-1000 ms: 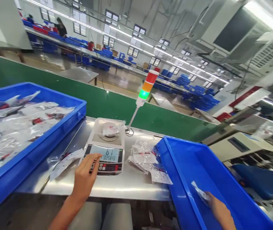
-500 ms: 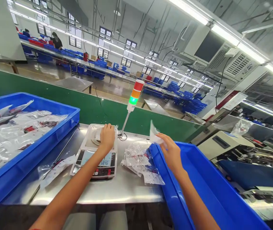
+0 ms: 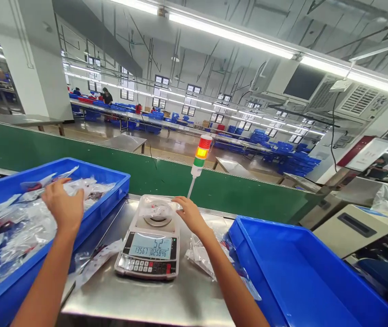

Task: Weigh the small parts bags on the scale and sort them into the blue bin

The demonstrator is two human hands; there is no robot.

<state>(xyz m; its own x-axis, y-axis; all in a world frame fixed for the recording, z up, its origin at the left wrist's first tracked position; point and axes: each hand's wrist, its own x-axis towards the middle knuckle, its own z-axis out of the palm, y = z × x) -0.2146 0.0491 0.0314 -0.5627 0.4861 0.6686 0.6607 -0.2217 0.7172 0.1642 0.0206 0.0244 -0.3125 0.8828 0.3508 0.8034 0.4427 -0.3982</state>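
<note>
- Left hand (image 3: 62, 206): grip open, fingers spread at the plastic bags (image 3: 20, 231) in the blue tray (image 3: 112, 179); nothing visibly held.
- Right hand (image 3: 190, 214): grip at the clear bag (image 3: 156, 210) on the digital scale (image 3: 148, 265); hold uncertain.
- Scale stands between both trays on the steel surface (image 3: 139, 302).
- Tray runs off the frame's lower-left edge.
- Loose bags (image 3: 197, 256) lie partly hidden by the right forearm, beside a second blue tray (image 3: 244, 240).

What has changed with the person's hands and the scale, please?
The right hand moved left from the right bin to the scale, touching a packet on its pan. The left hand moved left off the scale, over the packets in the left bin. The reading fell from 61 to 52. Both bins stayed.
</note>
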